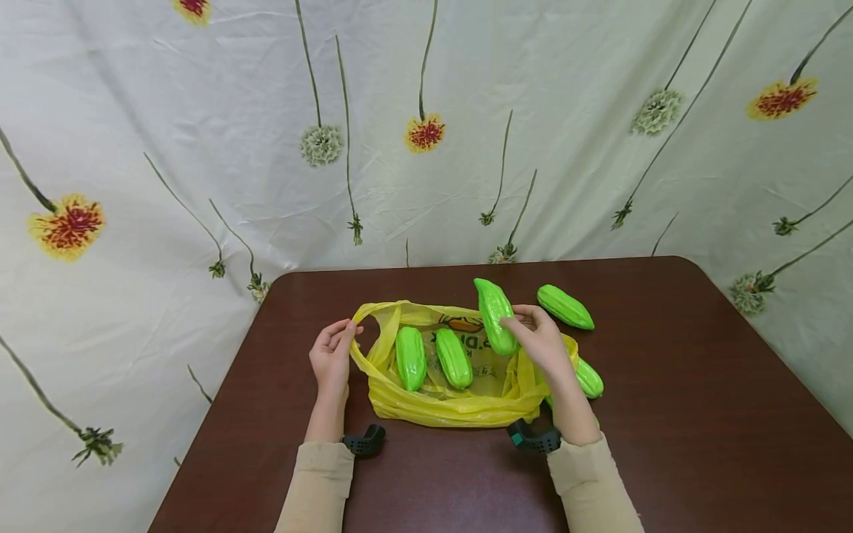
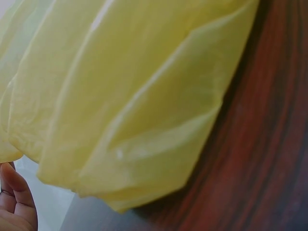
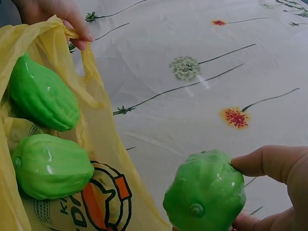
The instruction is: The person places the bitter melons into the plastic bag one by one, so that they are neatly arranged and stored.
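A yellow plastic bag (image 1: pixel 460 413) lies on the table with its mouth open, and two bright green, ridged bitter melons (image 1: pixel 411 359) (image 1: pixel 454 359) rest inside. At the bag's left side my left hand (image 1: pixel 333 355) pinches its handle loop between thumb and fingers. My right hand (image 1: pixel 543 342) grips another bitter melon (image 1: pixel 495 314) above the right part of the bag, pointed end up. The right wrist view shows that bitter melon (image 3: pixel 204 192) end-on, held by thumb and fingers. In the left wrist view, bag folds (image 2: pixel 134 106) fill most of the picture.
One bitter melon (image 1: pixel 565 306) lies on the dark brown table (image 1: pixel 693 414) behind the right hand. Another (image 1: pixel 589 379) lies right of the bag, partly hidden by the forearm. A flowered white cloth (image 1: pixel 573 163) hangs behind the table.
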Action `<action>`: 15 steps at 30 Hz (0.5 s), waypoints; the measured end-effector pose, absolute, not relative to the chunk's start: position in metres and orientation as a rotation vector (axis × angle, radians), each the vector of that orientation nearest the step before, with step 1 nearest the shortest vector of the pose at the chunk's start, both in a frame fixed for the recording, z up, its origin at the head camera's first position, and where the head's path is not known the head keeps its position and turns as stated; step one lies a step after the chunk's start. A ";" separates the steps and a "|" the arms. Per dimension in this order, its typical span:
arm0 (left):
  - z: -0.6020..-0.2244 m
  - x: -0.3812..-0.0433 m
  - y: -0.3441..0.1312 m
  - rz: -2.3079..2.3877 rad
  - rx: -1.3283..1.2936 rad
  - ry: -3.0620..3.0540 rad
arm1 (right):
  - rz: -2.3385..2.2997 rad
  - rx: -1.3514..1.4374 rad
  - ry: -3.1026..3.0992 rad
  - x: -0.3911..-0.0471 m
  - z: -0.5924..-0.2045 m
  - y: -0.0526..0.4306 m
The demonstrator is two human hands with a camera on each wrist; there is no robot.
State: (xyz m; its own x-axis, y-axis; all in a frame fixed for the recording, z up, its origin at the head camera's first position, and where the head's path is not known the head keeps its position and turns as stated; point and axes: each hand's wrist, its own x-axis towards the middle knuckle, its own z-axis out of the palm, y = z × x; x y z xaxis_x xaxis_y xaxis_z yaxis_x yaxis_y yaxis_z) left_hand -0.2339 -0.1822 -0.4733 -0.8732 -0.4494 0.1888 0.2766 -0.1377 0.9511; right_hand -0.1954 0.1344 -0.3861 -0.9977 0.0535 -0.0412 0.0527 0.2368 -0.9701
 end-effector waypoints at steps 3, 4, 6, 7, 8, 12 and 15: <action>-0.473 -0.234 -0.182 -2.060 0.193 -1.662 | 1.929 -0.078 -2.493 -0.199 -0.393 0.133; -0.473 -0.234 -0.182 -2.061 0.193 -1.661 | 1.921 -0.071 -2.508 -0.200 -0.395 0.133; -0.474 -0.234 -0.182 -2.064 0.190 -1.659 | 1.912 -0.066 -2.539 -0.201 -0.399 0.132; -0.474 -0.234 -0.182 -2.064 0.187 -1.658 | 1.906 -0.067 -2.559 -0.202 -0.400 0.132; -0.474 -0.234 -0.182 -2.067 0.186 -1.655 | 1.897 -0.067 -2.580 -0.203 -0.401 0.132; -0.474 -0.234 -0.182 -2.065 0.187 -1.655 | 1.868 -0.058 -2.632 -0.205 -0.406 0.133; -0.473 -0.234 -0.182 -2.060 0.195 -1.662 | 1.859 -0.041 -2.648 -0.206 -0.409 0.133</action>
State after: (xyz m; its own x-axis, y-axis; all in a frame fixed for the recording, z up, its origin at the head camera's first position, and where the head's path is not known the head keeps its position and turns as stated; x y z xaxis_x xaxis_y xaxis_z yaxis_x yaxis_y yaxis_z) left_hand -0.2341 -0.1820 -0.4733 -0.8736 -0.4499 0.1856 0.2765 -0.1450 0.9500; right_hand -0.2065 0.1331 -0.4093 -0.9953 -0.0335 -0.0914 0.0746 0.3412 -0.9370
